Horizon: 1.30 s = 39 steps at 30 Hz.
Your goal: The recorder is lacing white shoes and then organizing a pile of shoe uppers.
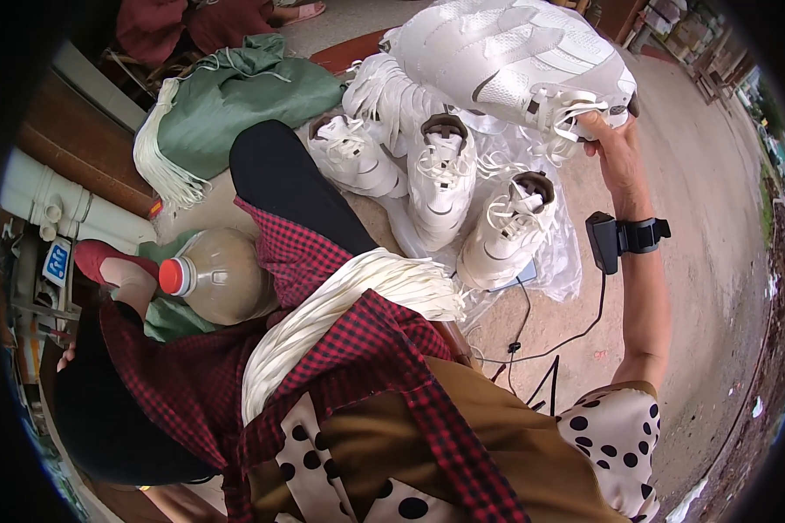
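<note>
My right hand (615, 152) reaches out to the far right, its thumb and fingers closed on a white sneaker (569, 112) with loose white laces. That sneaker is at the right end of a heap of white sneakers (497, 57). Below the heap, three laced white sneakers, one of them a middle sneaker (442, 179), rest on clear plastic (563, 261). Across my lap lies a thick bundle of white laces (349, 305). Of my left hand, only a few fingertips (66, 356) show past my leg at the left edge; what they do is hidden.
A green sack (244, 109) with another bundle of white laces (161, 157) lies at the far left. Nearer stands a large bottle (227, 277) with a red cap. White pipes (70, 205) run along the left. A black cable (576, 336) hangs from my right wrist device (615, 244).
</note>
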### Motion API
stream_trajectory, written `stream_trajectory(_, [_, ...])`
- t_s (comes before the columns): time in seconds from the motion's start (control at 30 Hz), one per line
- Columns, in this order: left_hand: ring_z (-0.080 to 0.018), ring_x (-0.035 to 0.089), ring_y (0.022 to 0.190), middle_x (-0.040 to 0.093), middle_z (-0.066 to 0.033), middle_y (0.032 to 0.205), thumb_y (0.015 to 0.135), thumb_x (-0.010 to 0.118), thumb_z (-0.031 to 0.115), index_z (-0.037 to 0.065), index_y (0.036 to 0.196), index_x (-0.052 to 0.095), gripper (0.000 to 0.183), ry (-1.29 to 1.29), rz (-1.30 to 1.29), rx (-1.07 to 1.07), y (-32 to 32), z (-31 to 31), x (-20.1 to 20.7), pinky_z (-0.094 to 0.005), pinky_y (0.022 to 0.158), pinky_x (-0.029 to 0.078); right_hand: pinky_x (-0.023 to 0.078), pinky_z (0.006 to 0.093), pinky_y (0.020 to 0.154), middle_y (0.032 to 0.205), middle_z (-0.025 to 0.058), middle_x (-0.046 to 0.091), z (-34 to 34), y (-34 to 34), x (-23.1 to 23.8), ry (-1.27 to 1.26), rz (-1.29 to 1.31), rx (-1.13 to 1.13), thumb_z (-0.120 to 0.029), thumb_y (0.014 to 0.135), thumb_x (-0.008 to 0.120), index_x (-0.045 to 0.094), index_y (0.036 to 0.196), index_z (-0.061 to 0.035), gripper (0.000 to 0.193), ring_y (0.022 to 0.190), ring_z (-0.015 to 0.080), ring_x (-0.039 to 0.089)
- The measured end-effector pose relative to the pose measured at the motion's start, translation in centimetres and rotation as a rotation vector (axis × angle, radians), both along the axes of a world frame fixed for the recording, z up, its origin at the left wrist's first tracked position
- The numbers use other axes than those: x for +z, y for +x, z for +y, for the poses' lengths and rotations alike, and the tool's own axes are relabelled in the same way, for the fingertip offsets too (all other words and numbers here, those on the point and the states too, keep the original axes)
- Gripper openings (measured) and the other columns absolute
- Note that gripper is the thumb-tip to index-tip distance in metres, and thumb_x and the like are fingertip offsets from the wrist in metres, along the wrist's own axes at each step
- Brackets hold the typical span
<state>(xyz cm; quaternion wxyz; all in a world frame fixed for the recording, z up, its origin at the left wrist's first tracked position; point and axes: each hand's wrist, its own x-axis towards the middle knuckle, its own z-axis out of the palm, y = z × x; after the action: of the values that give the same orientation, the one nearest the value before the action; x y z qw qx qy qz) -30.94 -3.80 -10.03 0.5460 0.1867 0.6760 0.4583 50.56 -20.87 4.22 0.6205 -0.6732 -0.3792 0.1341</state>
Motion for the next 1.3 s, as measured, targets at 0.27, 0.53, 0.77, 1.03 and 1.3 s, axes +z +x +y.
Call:
stream_trajectory(0.27, [-0.0279,0.047,0.135,0.044,-0.0138,0.151,0.106,0.041,0.040,0.004,0.149,0.039,0.056,0.475,0.155,-0.252,4.6,14.0,14.9,-0.0402,0.112,0.040,0.037,0.0219,0.053,0.090,-0.0033,0.065,2.9,-0.4,-0.8,0.015,0.030,0.071,-0.028,0.091,0.073,0.068,0.107,-0.0058,0.028,0.072,0.0037,0.052])
stream_trajectory(0.53, [-0.0197,0.052,0.128,0.046,-0.0126,0.149,0.101,0.055,0.039,0.003,0.152,0.037,0.065,0.662,0.533,-0.929,20.3,11.6,18.0,-0.0343,0.101,0.046,0.038,0.0209,0.055,0.093,-0.0035,0.067,8.9,-2.9,1.7,0.124,0.050,0.312,-0.022,0.089,0.070,0.069,0.105,-0.0072,0.022,0.071,0.0037,0.053])
stream_trajectory(0.77, [-0.0118,0.063,0.100,0.070,-0.0044,0.109,0.094,0.068,0.024,0.002,0.112,0.071,0.029,0.581,0.369,-0.733,28.1,18.5,18.0,-0.0292,0.082,0.053,0.039,0.0226,0.062,0.113,-0.0017,0.060,11.4,-2.2,0.0,0.022,0.189,0.224,-0.021,0.093,0.067,0.052,0.133,-0.0096,0.044,0.086,0.0052,0.052])
stream_trajectory(1.03, [-0.0151,0.067,0.101,0.071,-0.0071,0.116,0.099,0.060,0.029,0.004,0.123,0.065,0.035,0.460,0.074,-0.870,28.3,19.7,16.5,-0.0302,0.090,0.049,0.038,0.0221,0.058,0.100,-0.0012,0.064,15.9,-5.8,4.1,-0.063,0.038,0.277,-0.015,0.091,0.063,0.058,0.122,-0.0042,0.033,0.075,0.0054,0.053])
stream_trajectory(1.3, [-0.0096,0.067,0.082,0.071,-0.0047,0.095,0.101,0.058,0.023,0.000,0.114,0.066,0.029,0.537,0.079,-0.975,24.7,29.2,22.1,-0.0229,0.074,0.055,0.042,0.0225,0.048,0.080,0.0004,0.066,27.8,-8.4,13.6,-0.319,-0.487,0.423,-0.032,0.083,0.075,0.070,0.100,0.0001,0.037,0.061,0.0046,0.055])
